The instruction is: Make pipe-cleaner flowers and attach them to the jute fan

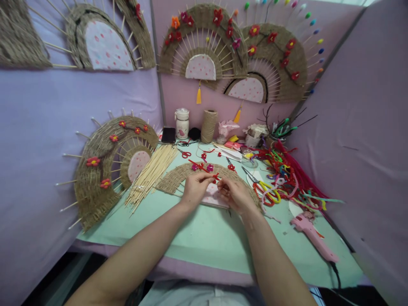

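In the head view, a red pipe cleaner (198,165) is pinched in the fingertips of my left hand (195,189), with a small bent or looped end near my fingers. My right hand (236,194) meets it from the other side, thumb and fingertips closed at that looped end. Both hands hover over a half-round woven twine fan (174,179) lying on the table. A white dotted panel (213,196) at the fan's centre is partly hidden below my hands. Small red and magenta pipe-cleaner flowers (209,168) rest on the fan's upper band.
To the left lie a bundle of thin sticks (152,174) and a finished flowered fan (92,187). Yellow-handled scissors (269,190), tangled pipe cleaners (288,168) and a pink glue gun (314,238) with its cord occupy the right. A twine spool (209,126) and white bottle (182,124) stand behind.
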`<state>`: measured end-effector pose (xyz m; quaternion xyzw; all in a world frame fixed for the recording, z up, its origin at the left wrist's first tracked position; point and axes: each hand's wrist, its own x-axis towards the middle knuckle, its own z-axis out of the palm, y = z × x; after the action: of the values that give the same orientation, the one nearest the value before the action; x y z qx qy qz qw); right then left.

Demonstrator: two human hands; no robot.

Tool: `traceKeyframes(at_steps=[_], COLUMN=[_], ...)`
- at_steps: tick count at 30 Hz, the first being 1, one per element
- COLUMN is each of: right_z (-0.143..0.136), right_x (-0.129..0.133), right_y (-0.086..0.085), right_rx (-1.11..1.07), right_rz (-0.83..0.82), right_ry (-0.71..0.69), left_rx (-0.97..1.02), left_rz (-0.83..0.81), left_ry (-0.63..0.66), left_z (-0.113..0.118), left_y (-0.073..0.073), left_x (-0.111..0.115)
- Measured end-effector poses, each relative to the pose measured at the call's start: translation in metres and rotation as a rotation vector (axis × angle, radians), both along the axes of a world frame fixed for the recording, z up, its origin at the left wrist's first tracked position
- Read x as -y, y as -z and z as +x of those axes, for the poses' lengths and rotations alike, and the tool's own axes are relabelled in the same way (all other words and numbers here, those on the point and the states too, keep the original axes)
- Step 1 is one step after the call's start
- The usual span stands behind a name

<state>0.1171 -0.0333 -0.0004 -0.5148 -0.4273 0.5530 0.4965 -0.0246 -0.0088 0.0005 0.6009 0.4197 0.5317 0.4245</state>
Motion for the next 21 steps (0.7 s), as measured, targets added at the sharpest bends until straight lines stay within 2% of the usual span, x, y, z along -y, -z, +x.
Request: traceKeyframes(at_steps=[4,7,9,11,13,15,16,18,21], right_z=[0.003,0.006,0.006,0.002,-0.005,-0.011,-0.013,-0.013,-0.009], right_x=[0.0,-0.001,-0.001,0.001,0.004,0.007,0.007,0.007,0.002], right_y=[-0.002,0.001,0.004,0.004,0.002,0.001,0.001,0.002,0.004], right_rx=[-0.125,-0.09,-0.005,0.171,0.424,0.647,0.713,0.723,0.54], right_rz=[-0.071,-0.024,0.032,0.157,0.376,0.594,0.651,0.627,0.397], right_ry=[-0.1,-0.151,-0.122,-0.017,0.11,0.176,0.184,0.183,0.162], left_rx=[-0.082,-0.121,-0.143,-0.149,-0.134,-0.109,-0.097,-0.068,0.01], left_rz=[0.081,0.115,0.124,0.09,0.014,-0.052,-0.07,-0.101,-0.184], left_ry=[0.029,0.026,0.005,-0.016,-0.027,-0.035,-0.04,-0.039,0.01], left_z=[0.003,0.004,0.004,0.004,0.004,0.004,0.004,0.003,0.002], left_y=[-0.001,-0.002,-0.002,0.0,0.002,0.005,0.006,0.008,0.011], left_x=[0.007,0.009,0.008,0.007,0.005,0.002,0.0,-0.003,-0.009])
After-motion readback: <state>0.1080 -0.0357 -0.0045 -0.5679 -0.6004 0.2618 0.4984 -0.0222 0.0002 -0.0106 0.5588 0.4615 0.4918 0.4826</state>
